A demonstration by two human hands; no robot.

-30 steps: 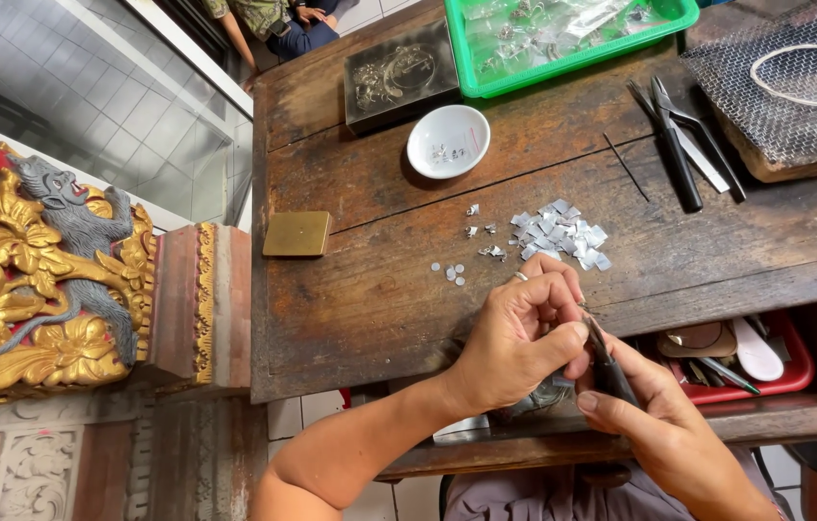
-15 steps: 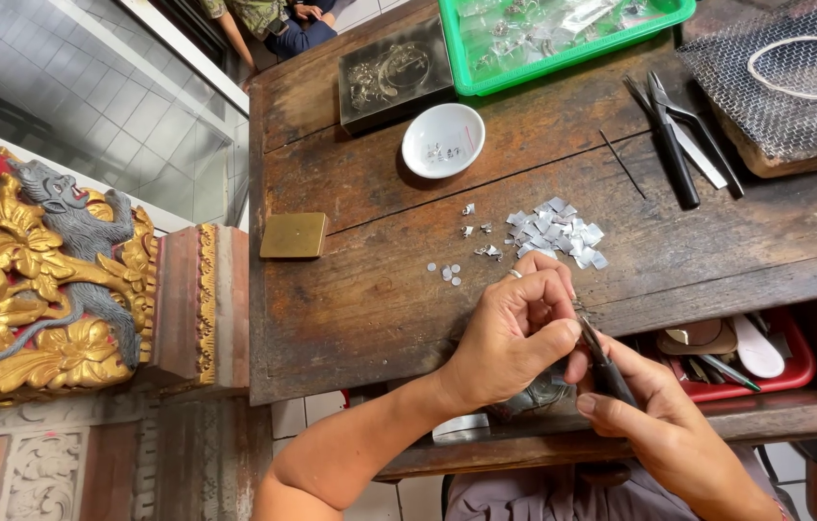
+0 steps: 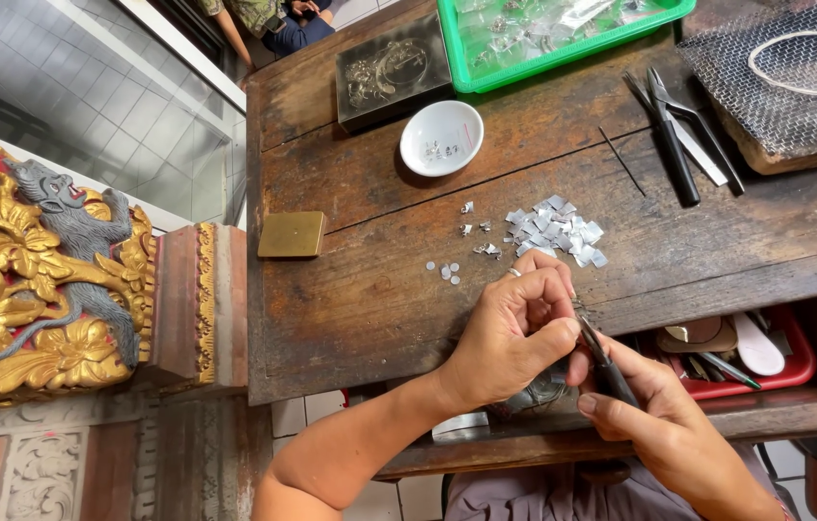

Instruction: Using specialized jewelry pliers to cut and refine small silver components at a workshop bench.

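Left hand (image 3: 514,333) pinched on something too small to tell, pliers (image 3: 603,364) gripped by right hand (image 3: 664,425), silver scraps (image 3: 555,230) near on bench (image 3: 350,289).

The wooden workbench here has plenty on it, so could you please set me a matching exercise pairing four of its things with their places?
Things:
1. white dish
2. brass block
3. green tray
4. black pliers

Places:
A. far edge of the workbench, top middle
B. left edge
C. right, beside the wire mesh pad
D. beside the dark slab

Pairs: 1-D, 2-B, 3-A, 4-C
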